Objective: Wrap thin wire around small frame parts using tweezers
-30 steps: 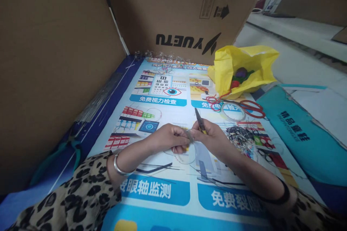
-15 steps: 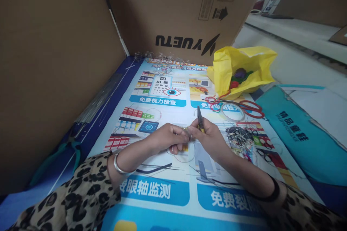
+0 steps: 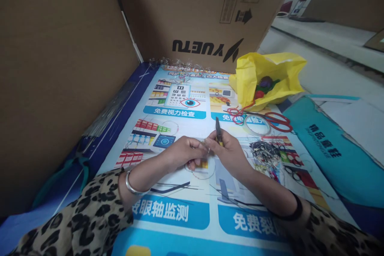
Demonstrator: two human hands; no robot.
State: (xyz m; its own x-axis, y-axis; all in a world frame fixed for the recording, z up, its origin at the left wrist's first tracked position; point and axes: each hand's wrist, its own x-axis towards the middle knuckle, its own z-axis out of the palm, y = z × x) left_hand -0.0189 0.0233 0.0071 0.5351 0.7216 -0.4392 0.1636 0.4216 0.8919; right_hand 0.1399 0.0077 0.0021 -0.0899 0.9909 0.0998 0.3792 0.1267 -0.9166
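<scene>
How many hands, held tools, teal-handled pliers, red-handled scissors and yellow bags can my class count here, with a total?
Hands: 2 (left hand, right hand)
Held tools: 1 (dark-tipped tool, in the right hand)
Teal-handled pliers: 1
Red-handled scissors: 1
Yellow bag: 1
Total: 6

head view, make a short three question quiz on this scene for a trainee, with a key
1. Which hand grips the black-tipped tool? (a) left (b) right
2. True or false: the scissors lie inside the bag.
3. Fill in: the left sleeve has a ___ print.

Key:
1. b, the right hand
2. False; the scissors lie outside the bag
3. leopard
</scene>
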